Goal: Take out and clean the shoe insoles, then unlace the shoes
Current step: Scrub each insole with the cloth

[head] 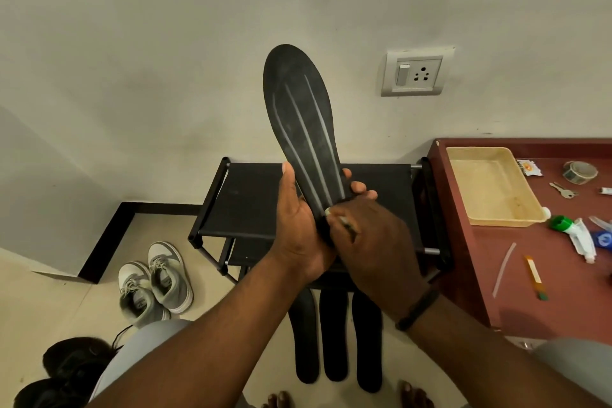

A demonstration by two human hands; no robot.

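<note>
insole (299, 109): black, held upright w/ toe end up, three pale lines running lengthwise; heel end sits between both hands.
left hand (298, 228): clamped on lower part of insole, thumb up along its left edge, fingertips wrapped round & showing at its right edge.
right hand (371, 238): just right of left hand, touching it; fingers curled round a small tool (341, 220) w/ pale tip pressed on insole near heel. What the tool is, can't tell.
band (418, 308): black, on right wrist.
rack (251, 199): black shoe rack directly behind & below both hands, against wall.
spare insoles (334, 338): three black ones flat on floor below the hands, side by side, toes toward the person.
grey shoes (155, 281): pair on floor left of & below left hand, laces still in.
black shoes (66, 371): on floor far lower left of left forearm, partly cut by the edge.
desk (490, 275): reddish, right of right hand.
tray (493, 185): beige plastic, on desk up-right of right hand.
desk bits: tube w/ green cap (569, 232), keys (563, 190), tape roll (579, 171), all beyond tray, well apart from the hands.
socket (415, 73): on wall above & right of the hands.
</note>
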